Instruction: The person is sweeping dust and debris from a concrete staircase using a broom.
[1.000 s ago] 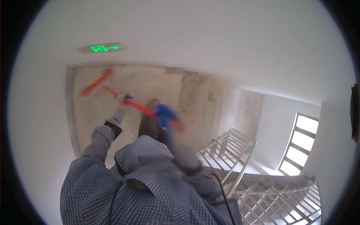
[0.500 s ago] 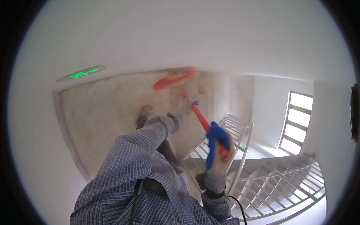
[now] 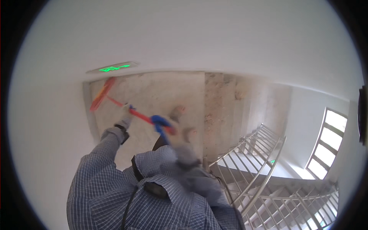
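A red broom (image 3: 143, 116) runs from the middle of the view toward the far left. Its red and yellow head (image 3: 102, 94) is at the far left corner of the dusty floor, beside the wall. My left hand (image 3: 128, 109), in a grey and blue glove, wraps round the handle nearer the head. Closer to my body, my right hand (image 3: 162, 125), in a blue glove, is closed round the handle's upper end and somewhat blurred by motion. Both sleeves are checked, and a dark band (image 3: 123, 134) circles my left wrist.
Steps with reddish debris (image 3: 214, 99) adjoin the landing (image 3: 161, 86) to the right. A metal stair railing (image 3: 253, 161) stands at the right, with a descending staircase behind it and a window (image 3: 327, 142) beyond. A green lit sign (image 3: 115, 68) is on the far wall.
The broom has swung left across the floor, its head moving from near the steps to the left corner. Both hands travelled left with it, keeping their grip. My view has shifted too.
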`<state>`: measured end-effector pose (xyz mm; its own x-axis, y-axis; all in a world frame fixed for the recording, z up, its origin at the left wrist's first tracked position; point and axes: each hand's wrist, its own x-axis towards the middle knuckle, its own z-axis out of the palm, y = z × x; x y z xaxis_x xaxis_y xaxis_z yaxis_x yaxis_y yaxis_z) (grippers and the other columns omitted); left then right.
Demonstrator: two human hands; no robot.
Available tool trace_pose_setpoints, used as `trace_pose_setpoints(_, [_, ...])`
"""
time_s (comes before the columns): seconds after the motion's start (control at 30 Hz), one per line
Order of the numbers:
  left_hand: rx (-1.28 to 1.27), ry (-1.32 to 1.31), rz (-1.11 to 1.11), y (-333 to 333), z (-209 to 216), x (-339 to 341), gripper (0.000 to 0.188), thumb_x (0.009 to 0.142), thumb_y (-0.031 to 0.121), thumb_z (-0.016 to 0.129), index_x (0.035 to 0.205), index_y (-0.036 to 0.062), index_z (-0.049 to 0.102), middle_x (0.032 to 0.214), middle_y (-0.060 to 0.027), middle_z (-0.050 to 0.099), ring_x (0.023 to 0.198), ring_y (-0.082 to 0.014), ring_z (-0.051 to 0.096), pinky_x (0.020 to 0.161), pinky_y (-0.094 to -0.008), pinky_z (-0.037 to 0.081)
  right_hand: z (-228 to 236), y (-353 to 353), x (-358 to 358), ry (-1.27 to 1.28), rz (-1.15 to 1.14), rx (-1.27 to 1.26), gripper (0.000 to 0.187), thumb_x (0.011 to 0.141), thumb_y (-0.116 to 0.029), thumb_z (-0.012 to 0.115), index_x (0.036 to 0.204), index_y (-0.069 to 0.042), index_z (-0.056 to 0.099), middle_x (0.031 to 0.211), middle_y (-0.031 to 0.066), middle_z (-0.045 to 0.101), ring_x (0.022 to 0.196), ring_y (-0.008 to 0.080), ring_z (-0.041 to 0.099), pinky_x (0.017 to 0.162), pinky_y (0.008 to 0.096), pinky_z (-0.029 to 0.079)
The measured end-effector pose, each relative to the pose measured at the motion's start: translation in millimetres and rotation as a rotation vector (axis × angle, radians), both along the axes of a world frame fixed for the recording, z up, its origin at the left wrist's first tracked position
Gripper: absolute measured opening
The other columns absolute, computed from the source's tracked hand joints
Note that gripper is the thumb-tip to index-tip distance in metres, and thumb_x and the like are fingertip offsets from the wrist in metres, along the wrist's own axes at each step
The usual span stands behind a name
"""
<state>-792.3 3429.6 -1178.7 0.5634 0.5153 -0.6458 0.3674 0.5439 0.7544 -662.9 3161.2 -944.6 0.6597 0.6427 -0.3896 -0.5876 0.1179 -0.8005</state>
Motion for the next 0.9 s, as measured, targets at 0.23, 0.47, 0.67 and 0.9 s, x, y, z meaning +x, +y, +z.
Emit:
trace_pose_setpoints(0.23, [0.505,-0.273,-0.965,-124,19,57,0.016,0.092,0.028,0.051,0.092,0.0118,0.051,0.084,0.0002,0.051,0.081,-0.0153,0.053,0.078,-0.0313,0.044,101,-79,47,-0.305,-0.14,-0.122,0.025,0.083,-0.002,0.058,0.108,-0.001,0.059,0.101,0.0101,0.063,0.097,0.0146,0.057,0.087,0.0285,0.044])
trace_pose_setpoints(0.47, [0.248,-0.779,-1.052,-315,72,230,0.016,0.092,0.025,0.052,0.091,0.0099,0.054,0.083,0.0001,0.05,0.075,-0.0132,0.048,0.072,-0.0266,0.04,193,-147,52,-0.796,-0.435,-0.541,0.033,0.074,0.002,0.056,0.107,-0.002,0.058,0.097,0.0149,0.055,0.091,0.0305,0.055,0.086,0.0367,0.042])
trace_pose_setpoints(0.67, [0.001,-0.791,-1.088,-400,197,266,0.011,0.091,0.02,0.054,0.086,0.0104,0.055,0.075,0.0033,0.047,0.067,-0.0087,0.044,0.064,-0.0237,0.038,147,-202,3,-0.861,-0.741,-0.97,0.052,0.079,-0.007,0.059,0.127,-0.006,0.042,0.11,0.0192,0.043,0.096,0.0364,0.051,0.088,0.0399,0.042])
trace_pose_setpoints(0.9, [-0.072,-0.842,-1.403,-410,315,276,0.01,0.092,0.019,0.054,0.088,0.01,0.056,0.073,0.0051,0.047,0.065,-0.006,0.043,0.06,-0.0182,0.037,74,-219,-10,0.083,-1.435,-0.033,0.056,0.088,-0.039,0.055,0.134,-0.013,0.038,0.11,0.0099,0.05,0.092,0.0232,0.056,0.077,0.0355,0.049])
